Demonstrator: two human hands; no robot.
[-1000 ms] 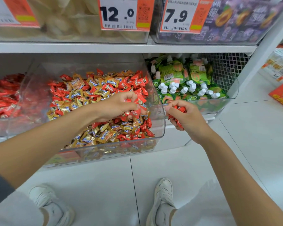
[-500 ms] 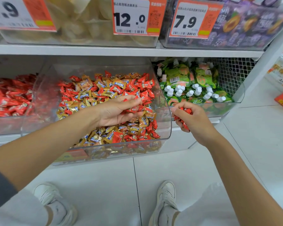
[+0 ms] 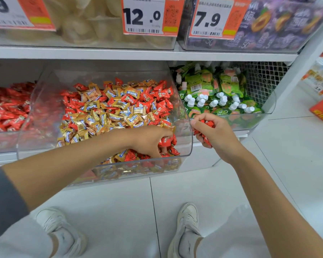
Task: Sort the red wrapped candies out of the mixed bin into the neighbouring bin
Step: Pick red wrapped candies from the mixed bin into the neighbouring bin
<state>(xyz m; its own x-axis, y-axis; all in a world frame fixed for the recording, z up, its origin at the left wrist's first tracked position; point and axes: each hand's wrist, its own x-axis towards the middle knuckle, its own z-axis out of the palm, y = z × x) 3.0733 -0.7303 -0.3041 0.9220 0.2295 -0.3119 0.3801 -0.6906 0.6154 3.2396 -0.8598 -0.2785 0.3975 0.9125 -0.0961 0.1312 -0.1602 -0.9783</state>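
Shelf bin (image 3: 187,144): left hand (image 3: 147,139) grips red candies (image 3: 166,142) (right hand (image 3: 217,135) clutches a fistful (image 3: 207,124)).

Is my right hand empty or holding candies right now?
Holding: the right hand is curled round a bunch of red candies, outside the mixed bin's clear wall.

A dark grey sleeve (image 3: 2,200) covers the upper left arm and ends in a plain edge near the elbow, leaving the forearm and the left hand (image 3: 149,140) bare. The right arm is bare as far up as it shows, down to the right hand (image 3: 216,135). The trousers (image 3: 17,244) are loose and pale grey-white, worn over white socks (image 3: 65,239) that bunch at the ankles and low white sneakers (image 3: 186,218) with white laces and slightly greyed uppers.
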